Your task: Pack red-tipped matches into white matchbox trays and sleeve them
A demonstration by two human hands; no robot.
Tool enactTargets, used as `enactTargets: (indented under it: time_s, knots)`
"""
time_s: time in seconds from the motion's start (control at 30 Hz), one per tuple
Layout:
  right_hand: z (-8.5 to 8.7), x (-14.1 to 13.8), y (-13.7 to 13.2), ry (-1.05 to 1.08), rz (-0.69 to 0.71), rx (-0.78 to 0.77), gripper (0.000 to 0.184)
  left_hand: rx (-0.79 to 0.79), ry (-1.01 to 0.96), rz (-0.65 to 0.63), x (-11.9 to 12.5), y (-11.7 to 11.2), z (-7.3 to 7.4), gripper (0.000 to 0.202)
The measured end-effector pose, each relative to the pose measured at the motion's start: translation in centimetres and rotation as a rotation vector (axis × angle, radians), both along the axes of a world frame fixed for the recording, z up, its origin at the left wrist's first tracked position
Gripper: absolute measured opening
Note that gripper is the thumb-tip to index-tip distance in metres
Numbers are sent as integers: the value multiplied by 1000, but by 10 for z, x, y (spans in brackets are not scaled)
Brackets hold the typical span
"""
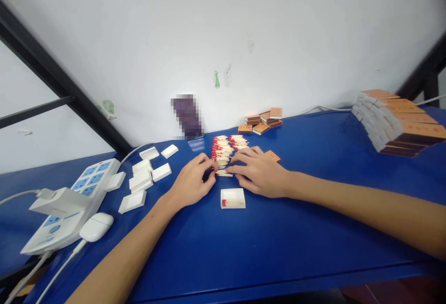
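Small bunch of matches [223, 173]: lies on the blue surface [299, 229], centre of view, red heads pointing left, held between the fingertips of both hands.

Left hand [193, 182]: palm down, wrist resting on the surface, forearm entering from lower left. Thumb and forefinger are closed together on the left end of the bunch; the other fingers are curled under.

Right hand [260, 174]: palm down, forearm entering from the right edge, lying along the surface. Thumb and forefinger are closed on the right end of the bunch; the remaining fingers are spread loosely behind, reaching into the match pile.

Match pile [226, 148]: just behind the hands, sticks roughly parallel, red heads mostly to the left.

Open tray [232, 198]: white, just in front of the hands, with a thin layer of matches inside, heads to the left.

Orange matchbox [272, 155]: flat, just beside the right hand's far side.

Loose matchboxes [263, 122]: small heap near the wall [244, 25]. Printing on the tops is too small to read.

Stacked matchboxes [397, 125]: long leaning rows, far right.

White trays [143, 179]: scattered left of the left hand.

Power strip [75, 197]: white with blue sockets, far left, with a plug seated in it; a white case [96, 226] touches its near edge.
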State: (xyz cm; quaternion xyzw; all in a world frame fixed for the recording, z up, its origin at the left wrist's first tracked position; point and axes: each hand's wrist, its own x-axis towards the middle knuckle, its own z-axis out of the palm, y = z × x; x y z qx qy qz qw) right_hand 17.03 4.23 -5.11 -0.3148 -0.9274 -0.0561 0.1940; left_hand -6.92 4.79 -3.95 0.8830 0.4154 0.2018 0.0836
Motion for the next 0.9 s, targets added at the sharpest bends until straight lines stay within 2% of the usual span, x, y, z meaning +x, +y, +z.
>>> enactTargets:
  time_s: [0.3, 0.6, 0.9]
  knots:
    - [-1, 2, 1, 57, 109, 67, 34, 14, 31, -29, 1, -2, 1, 11]
    - [0, 1, 2, 27, 74, -21, 29, -9, -7, -9, -1, 1, -3, 17]
    - [-1, 0, 2, 40, 64, -27, 31, -14, -1, -24, -1, 1, -2, 17]
